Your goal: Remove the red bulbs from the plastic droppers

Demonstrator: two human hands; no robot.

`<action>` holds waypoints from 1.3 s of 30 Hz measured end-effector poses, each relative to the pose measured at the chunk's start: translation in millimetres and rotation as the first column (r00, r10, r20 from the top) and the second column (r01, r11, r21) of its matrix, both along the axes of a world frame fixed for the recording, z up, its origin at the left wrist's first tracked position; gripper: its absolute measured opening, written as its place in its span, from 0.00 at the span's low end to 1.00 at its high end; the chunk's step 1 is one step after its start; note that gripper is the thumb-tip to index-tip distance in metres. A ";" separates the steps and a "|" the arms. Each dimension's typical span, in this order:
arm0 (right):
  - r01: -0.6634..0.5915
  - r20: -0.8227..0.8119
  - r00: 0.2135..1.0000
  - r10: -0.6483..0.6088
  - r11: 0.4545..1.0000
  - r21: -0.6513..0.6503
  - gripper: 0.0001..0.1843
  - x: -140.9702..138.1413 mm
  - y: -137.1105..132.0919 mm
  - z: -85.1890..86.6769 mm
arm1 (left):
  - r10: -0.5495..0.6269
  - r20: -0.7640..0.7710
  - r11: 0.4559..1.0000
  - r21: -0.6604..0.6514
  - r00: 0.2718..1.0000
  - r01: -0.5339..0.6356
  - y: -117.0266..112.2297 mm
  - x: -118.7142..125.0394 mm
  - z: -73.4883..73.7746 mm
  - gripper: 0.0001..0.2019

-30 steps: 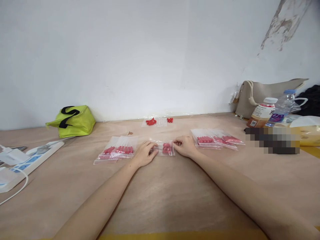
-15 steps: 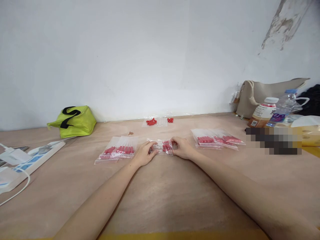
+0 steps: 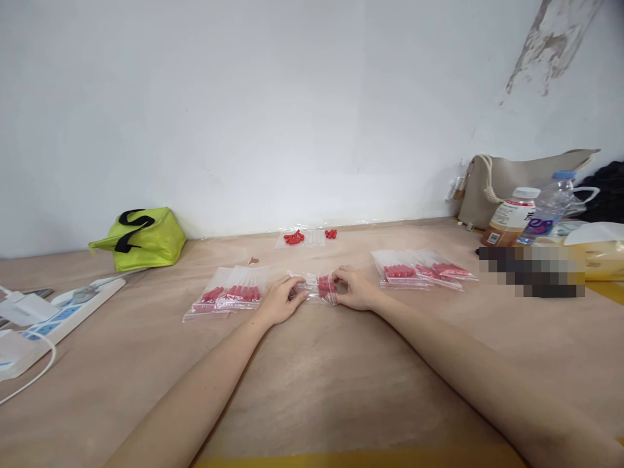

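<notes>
Between my hands lies a small clear plastic bag [image 3: 312, 292] on the table, with several red pieces [image 3: 324, 286] inside toward its right end. My left hand [image 3: 283, 299] grips the bag's left end, its fingers bent and closed on the film. At the right end, my right hand [image 3: 355, 287] pinches the bag's edge beside the red pieces. Left of my hands are overlapping filled zip bags [image 3: 234, 292]. Another group of filled zip bags [image 3: 419, 272] lies to the right.
Loose red pieces [image 3: 294, 238] rest on clear bags near the wall. A yellow-green pouch [image 3: 146, 239] and a white power strip [image 3: 73, 318] with cables are at left. Bottles [image 3: 511, 218], a grey bag [image 3: 517, 175] and a yellow packet [image 3: 602, 260] stand at right.
The view has shifted very slightly. Both hands keep their hold on the bag in nearly the same place.
</notes>
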State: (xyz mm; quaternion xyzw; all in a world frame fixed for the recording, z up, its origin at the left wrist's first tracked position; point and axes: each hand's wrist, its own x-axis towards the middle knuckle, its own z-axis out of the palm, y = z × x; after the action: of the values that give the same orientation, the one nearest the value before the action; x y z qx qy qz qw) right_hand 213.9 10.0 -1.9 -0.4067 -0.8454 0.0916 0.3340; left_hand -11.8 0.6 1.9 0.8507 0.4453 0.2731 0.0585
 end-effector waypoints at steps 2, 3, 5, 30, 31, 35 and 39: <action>-0.005 0.008 1.000 0.005 1.000 -0.021 0.11 -0.5 0.4 -1.1 | 0.000 0.003 1.000 0.004 1.000 0.000 -0.4 -0.1 0.3 0.14; 0.002 0.007 1.000 -0.001 1.000 -0.026 0.11 -1.3 0.4 -1.7 | 0.000 0.004 1.000 0.004 1.000 0.000 -0.5 -0.2 0.4 0.14; 0.014 -0.003 1.000 -0.015 1.000 -0.024 0.10 -3.3 0.0 -2.9 | -0.003 0.005 1.000 0.005 1.000 0.003 -0.7 -0.5 0.4 0.14; -0.099 -0.116 0.991 0.062 0.933 -0.347 0.06 24.1 15.9 3.7 | 0.033 -0.008 0.999 0.001 0.999 -0.033 0.8 -1.5 -1.6 0.13; -0.092 -0.115 0.992 0.052 0.925 -0.368 0.08 27.8 17.5 6.1 | 0.038 -0.013 0.999 0.002 0.999 -0.038 0.9 -1.7 -1.8 0.13; -0.138 -0.211 0.977 0.032 0.850 -0.509 0.15 41.9 20.7 14.4 | 0.049 -0.046 0.996 0.076 0.998 -0.045 1.7 -2.8 -2.8 0.13; -0.280 -0.396 0.918 0.019 0.739 -0.613 0.19 46.4 21.8 15.9 | -0.027 -0.099 0.993 0.110 0.995 0.037 2.4 -2.8 -2.8 0.17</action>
State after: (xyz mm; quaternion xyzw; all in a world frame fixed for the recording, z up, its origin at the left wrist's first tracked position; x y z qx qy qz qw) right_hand 260.3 31.8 14.1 -0.4033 -0.7116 0.4840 0.3112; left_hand -14.6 3.0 -0.9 0.8719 0.4180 0.2549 -0.0064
